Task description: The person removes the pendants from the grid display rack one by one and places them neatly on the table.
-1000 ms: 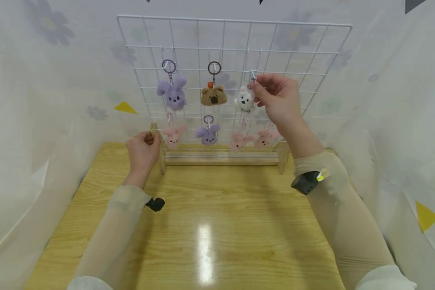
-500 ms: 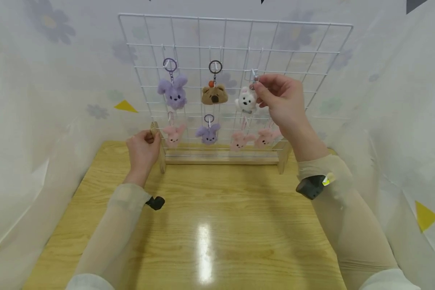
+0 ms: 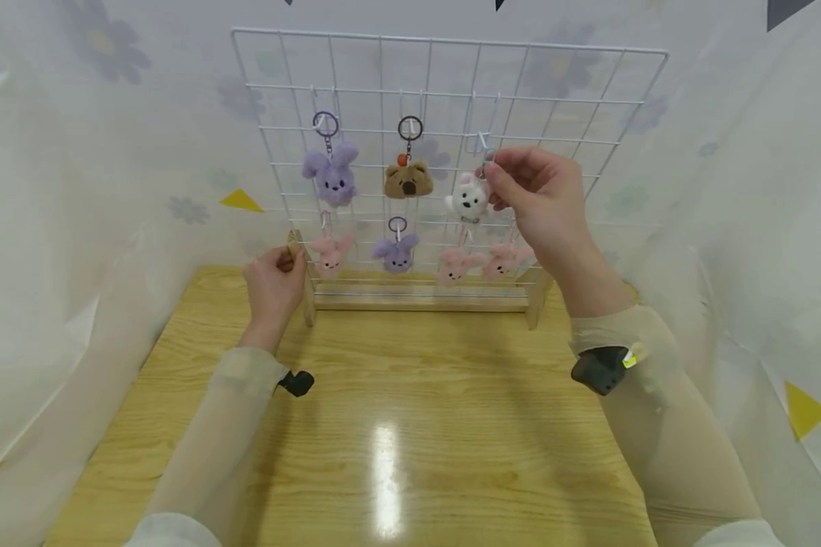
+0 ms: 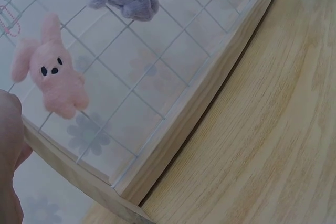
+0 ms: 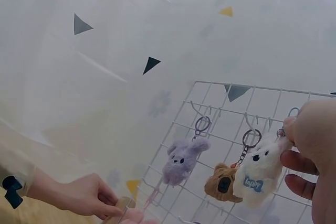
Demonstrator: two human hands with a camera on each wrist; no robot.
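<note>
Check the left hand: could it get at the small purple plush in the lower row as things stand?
Probably yes. The left hand grips the rack's wooden post beside that row, and nothing stands between it and the small purple plush except a pink plush; it would have to release the post.

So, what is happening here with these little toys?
A person stands at a white wire rack on a wooden table. The right hand pinches the ring of a white plush keychain near a hook. The left hand grips the rack's wooden post. Other plush keychains hang on the rack.
</note>
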